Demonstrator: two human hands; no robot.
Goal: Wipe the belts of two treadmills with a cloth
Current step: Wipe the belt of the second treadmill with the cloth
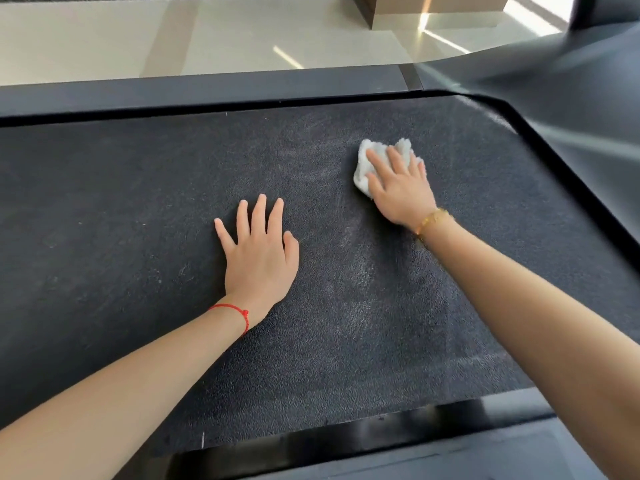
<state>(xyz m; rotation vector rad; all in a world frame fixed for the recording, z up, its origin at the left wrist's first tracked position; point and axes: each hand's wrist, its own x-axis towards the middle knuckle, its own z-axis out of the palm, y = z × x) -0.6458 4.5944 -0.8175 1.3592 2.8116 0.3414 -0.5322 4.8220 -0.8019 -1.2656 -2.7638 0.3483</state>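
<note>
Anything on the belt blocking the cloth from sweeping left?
Yes: the left hand rests flat on the belt, left of the cloth under the right hand. Nothing else visible lies there.

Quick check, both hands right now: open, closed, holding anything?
Left hand: open, fingers spread flat on the treadmill belt, holding nothing.
Right hand: open, straight fingers pressing the white cloth onto the belt.

Pale cream tiled floor stretches beyond, streaked with bright sunlight, and a brown box-shaped wooden block stands on it at the top right.
</note>
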